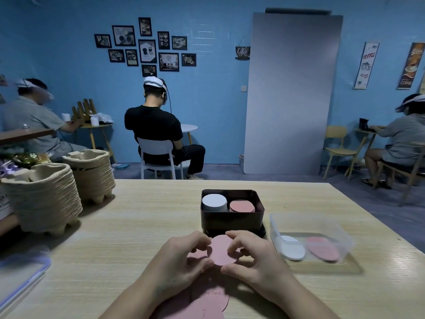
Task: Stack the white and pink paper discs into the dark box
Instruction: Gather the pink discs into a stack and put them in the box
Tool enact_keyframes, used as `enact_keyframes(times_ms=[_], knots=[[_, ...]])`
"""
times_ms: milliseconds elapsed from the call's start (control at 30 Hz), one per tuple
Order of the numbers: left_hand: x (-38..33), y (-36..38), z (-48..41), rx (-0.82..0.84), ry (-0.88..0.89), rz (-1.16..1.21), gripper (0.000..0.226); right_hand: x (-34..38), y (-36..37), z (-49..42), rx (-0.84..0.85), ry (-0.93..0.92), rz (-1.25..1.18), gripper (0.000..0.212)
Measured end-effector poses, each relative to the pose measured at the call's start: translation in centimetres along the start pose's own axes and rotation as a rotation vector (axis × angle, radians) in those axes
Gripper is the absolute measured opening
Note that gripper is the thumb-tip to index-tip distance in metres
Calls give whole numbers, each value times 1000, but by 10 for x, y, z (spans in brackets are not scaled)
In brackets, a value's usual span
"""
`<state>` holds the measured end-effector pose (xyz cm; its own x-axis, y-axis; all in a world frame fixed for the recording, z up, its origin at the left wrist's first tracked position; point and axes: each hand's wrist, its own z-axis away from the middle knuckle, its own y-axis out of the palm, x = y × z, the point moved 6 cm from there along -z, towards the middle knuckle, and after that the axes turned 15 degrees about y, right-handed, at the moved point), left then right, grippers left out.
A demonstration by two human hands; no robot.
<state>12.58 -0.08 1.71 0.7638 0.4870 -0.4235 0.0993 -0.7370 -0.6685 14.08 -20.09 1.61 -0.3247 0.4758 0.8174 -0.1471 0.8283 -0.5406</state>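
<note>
Both hands meet over the table in front of the dark box (232, 221). My left hand (181, 256) and my right hand (250, 256) pinch a small stack of pink discs (222, 250) between curled fingers and thumbs. Inside the box a stack of white discs (214, 202) stands on the left and a stack of pink discs (242, 206) on the right. More pink discs (207, 302) lie loose on the table under my wrists, near the front edge.
A clear plastic tub (310, 226) right of the box holds a white disc (292, 247) and a pink disc (323, 248). Two stacks of pulp cup trays (46, 199) stand at the table's left. A clear lid (20, 277) lies front left. People sit at tables behind.
</note>
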Motion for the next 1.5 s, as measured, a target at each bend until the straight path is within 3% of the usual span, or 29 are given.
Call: enact_keyframes(times_ms=[233, 500, 800, 1200, 1500], knots=[[7, 0, 1, 45, -28, -14, 31, -3, 4, -2, 25, 11, 57, 34], [22, -7, 10, 146, -93, -233, 51, -6, -4, -3, -67, 7, 171, 36], [25, -6, 12, 182, -163, -215, 59, -3, -4, -1, -63, 21, 198, 34], [15, -17, 9, -11, -132, -128, 38, -11, -7, -4, -116, 36, 210, 33], [4, -4, 1, 32, 18, -168, 43, -8, 3, -4, -13, -49, 214, 36]])
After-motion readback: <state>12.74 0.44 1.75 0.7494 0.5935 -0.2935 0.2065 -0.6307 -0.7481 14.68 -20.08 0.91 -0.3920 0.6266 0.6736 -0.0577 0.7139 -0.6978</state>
